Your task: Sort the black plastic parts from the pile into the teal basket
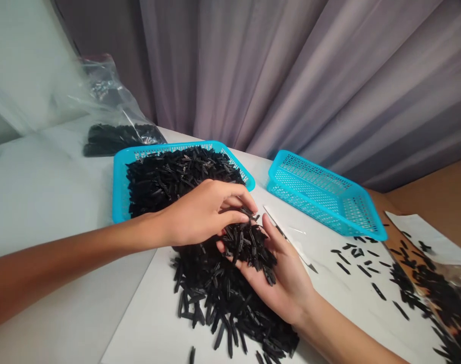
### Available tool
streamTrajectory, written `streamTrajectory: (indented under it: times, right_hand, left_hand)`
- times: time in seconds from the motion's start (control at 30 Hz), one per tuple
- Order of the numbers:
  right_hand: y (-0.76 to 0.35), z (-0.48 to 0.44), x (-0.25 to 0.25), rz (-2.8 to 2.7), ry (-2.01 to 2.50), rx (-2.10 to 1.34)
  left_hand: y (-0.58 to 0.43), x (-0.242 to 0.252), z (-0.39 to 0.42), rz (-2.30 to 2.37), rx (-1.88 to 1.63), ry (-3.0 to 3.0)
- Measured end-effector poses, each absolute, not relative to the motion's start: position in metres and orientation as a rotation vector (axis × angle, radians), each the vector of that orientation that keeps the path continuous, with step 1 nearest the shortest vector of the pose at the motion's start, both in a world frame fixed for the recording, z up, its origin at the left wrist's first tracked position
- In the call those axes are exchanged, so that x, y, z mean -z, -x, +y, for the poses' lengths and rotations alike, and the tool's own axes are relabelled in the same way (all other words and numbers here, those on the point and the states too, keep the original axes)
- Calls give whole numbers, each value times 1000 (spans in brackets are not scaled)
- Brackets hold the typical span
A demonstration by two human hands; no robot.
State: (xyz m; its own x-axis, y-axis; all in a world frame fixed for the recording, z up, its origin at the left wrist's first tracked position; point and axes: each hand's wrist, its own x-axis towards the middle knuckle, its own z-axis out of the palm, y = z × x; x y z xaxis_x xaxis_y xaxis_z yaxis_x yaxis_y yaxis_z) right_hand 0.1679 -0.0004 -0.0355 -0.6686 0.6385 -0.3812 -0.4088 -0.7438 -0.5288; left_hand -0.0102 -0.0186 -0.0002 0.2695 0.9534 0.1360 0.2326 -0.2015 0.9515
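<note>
My right hand [287,283] is palm up and cupped around a heap of small, narrow black pieces [249,245], which look like plastic parts. From above, my left hand [203,210] curls over that heap, thumb and fingers closing on a few pieces at its top edge. Beneath both hands, a loose pile of the same black pieces [219,298] spreads on a white sheet [139,323]. Just behind my left hand stands a blue perforated basket [119,187] filled with more of them. The fingertips of my right hand are partly hidden by the heap and my left hand.
A second blue basket [325,215] with nothing in it sits at the back right. Thin pointed tweezers [310,265] lie beside my right hand. Scattered black pieces [378,291] continue toward the right edge. A clear bag [117,106] with black contents stands back left, before a grey curtain [230,65].
</note>
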Motion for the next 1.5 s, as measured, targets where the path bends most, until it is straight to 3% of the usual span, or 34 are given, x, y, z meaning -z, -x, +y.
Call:
streamTrajectory:
  times: [0.33,0.63,1.07,1.5]
  right_hand:
    - [-173,-6,40,-694,736,-2284]
    - [-173,-7,39,-782,745,-2234]
    - [-177,-8,35,-932,801,-2223]
    - [-175,-8,39,-896,824,-2188]
  left_hand:
    - [13,-13,-21,1454,-975,-2146]
    - [15,-11,-20,1417,-971,-1989]
    - [17,-19,-24,1420,-765,-2327]
    - [24,-20,-21,1369,-821,-2450]
